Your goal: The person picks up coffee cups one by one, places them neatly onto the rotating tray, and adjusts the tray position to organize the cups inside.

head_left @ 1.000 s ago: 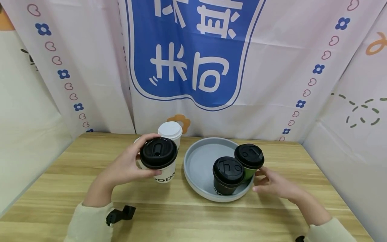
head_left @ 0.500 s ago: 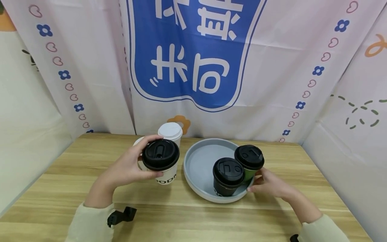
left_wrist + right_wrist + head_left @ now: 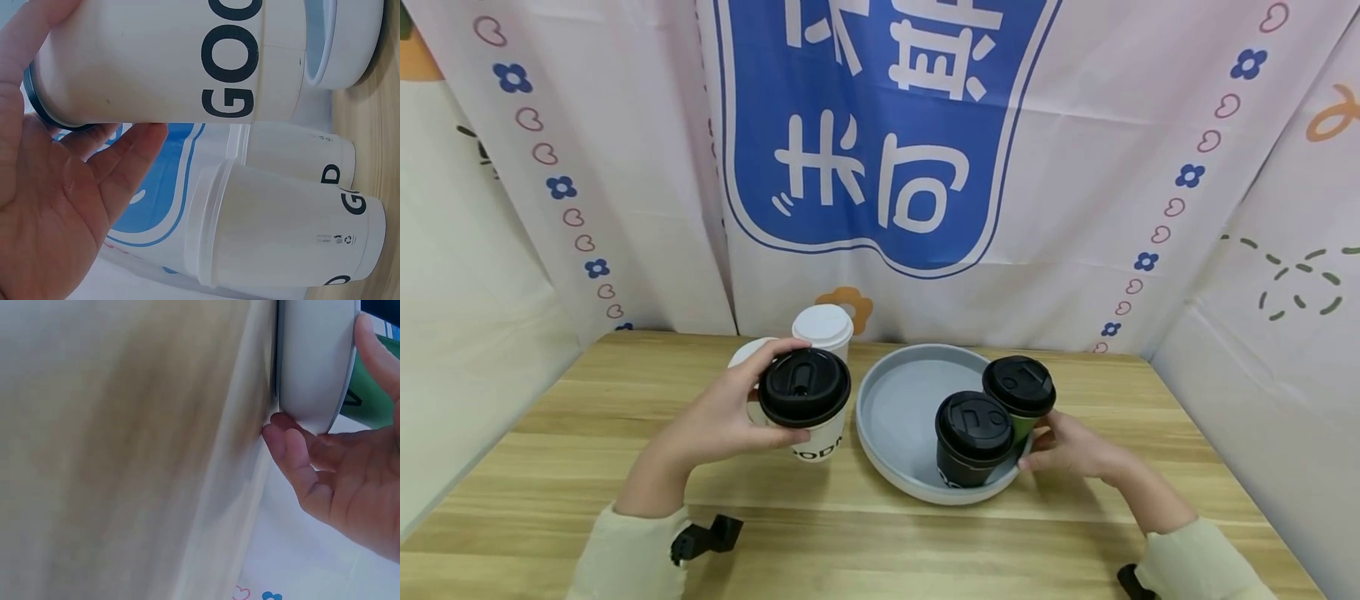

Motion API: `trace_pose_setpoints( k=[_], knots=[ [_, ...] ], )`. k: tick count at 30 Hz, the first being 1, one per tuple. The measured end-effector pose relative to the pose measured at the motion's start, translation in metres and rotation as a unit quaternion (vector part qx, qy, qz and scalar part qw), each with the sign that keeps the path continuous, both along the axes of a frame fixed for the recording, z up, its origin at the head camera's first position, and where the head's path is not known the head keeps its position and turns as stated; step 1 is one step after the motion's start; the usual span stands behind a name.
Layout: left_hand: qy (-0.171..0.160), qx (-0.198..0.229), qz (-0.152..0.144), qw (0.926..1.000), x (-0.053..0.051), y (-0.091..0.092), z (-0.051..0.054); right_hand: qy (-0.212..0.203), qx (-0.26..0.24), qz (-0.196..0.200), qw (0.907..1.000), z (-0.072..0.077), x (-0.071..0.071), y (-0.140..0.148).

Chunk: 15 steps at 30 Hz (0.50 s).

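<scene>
My left hand [image 3: 726,417] holds a white paper coffee cup [image 3: 150,62] with a black lid [image 3: 805,385], thumb and fingers around its upper part. The left wrist view shows this cup raised above the table. At the right side of a round grey tray [image 3: 895,417], my right hand [image 3: 1071,450] grips the rim. In the right wrist view its thumb lies at the tray's upper edge and its fingertips [image 3: 284,440] by the lower edge. Inside the tray stand a black cup [image 3: 966,467] and a green cup [image 3: 1022,427], both black-lidded, close together.
Two white cups with white lids, a nearer cup [image 3: 275,231] and a farther cup [image 3: 823,325], stand upright behind my left hand. The wooden table [image 3: 865,550] ends at a printed cloth backdrop [image 3: 1075,208], with white cloth sides left and right.
My right hand has moved left from beside the tray onto its rim. My left hand and its cup have shifted slightly right and nearer. The black cup in the tray has shifted slightly right.
</scene>
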<state>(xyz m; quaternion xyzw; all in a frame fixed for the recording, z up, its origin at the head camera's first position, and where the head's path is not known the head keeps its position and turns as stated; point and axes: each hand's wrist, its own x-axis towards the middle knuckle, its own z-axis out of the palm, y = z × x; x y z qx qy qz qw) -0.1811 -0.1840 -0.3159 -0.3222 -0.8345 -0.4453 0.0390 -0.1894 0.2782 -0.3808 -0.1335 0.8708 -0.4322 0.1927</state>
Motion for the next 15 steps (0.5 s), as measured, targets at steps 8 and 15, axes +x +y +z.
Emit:
trace_pose_setpoints(
  k=[8, 15],
  knots=[
    [-0.001, 0.005, -0.024, 0.9997, -0.001, 0.01, -0.004, -0.009, -0.003, 0.019, 0.9998, -0.003, -0.012, 0.008],
    [0.005, 0.017, -0.036, 0.9992, -0.007, 0.024, -0.006, 0.006, 0.0, 0.044, 0.999, -0.004, -0.019, 0.013]
  ],
)
